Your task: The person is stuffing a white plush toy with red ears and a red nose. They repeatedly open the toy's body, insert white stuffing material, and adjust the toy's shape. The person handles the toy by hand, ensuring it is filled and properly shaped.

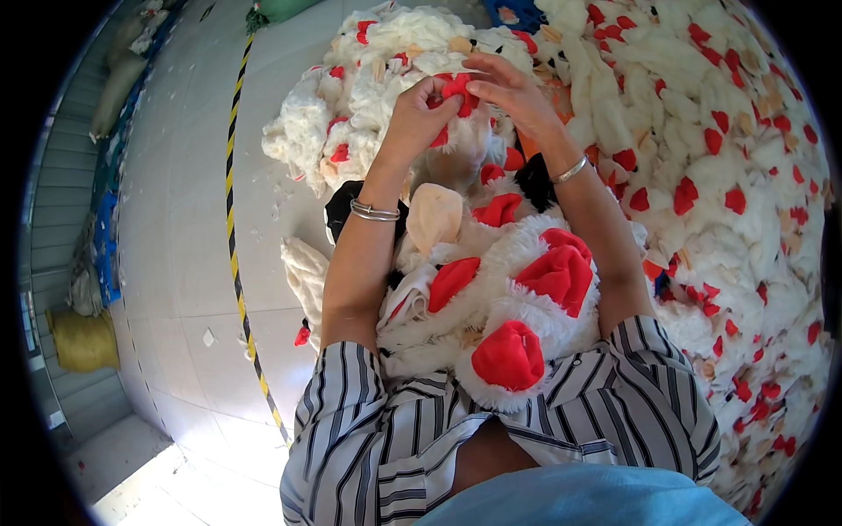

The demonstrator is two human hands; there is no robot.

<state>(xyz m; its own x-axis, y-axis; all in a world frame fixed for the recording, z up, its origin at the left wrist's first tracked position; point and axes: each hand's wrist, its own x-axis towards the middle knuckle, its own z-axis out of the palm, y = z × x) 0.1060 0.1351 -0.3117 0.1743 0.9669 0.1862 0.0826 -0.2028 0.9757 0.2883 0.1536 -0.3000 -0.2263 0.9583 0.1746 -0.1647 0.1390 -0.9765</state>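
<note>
— What do we see first, going by size?

— We see the heap of white plush pieces (702, 149) with red patches, which fills the right side and runs from the top edge down past our right elbow. Left of it lies the pale tiled floor (175, 263), crossed by a yellow and black striped line (235, 237). A yellow sack (83, 340) stands far left, well apart from us.

— And nearer to us?

— We have a bundle of white fluffy pieces with red parts (500, 307) lying in our lap, between our forearms and against our striped sleeves (368, 412).

— What about the hands?

— Our left hand (419, 118) is curled, its fingertips pinching a small red fabric piece (456, 90). Our right hand (513, 88) meets it from the other side, fingers bent and closed on the same red piece. So that piece sits between both hands, above the lap bundle and in front of the heap's top.

— Anything smaller?

— We wear a silver bangle (374, 211) on the left wrist and a bracelet (571, 170) on the right.
</note>
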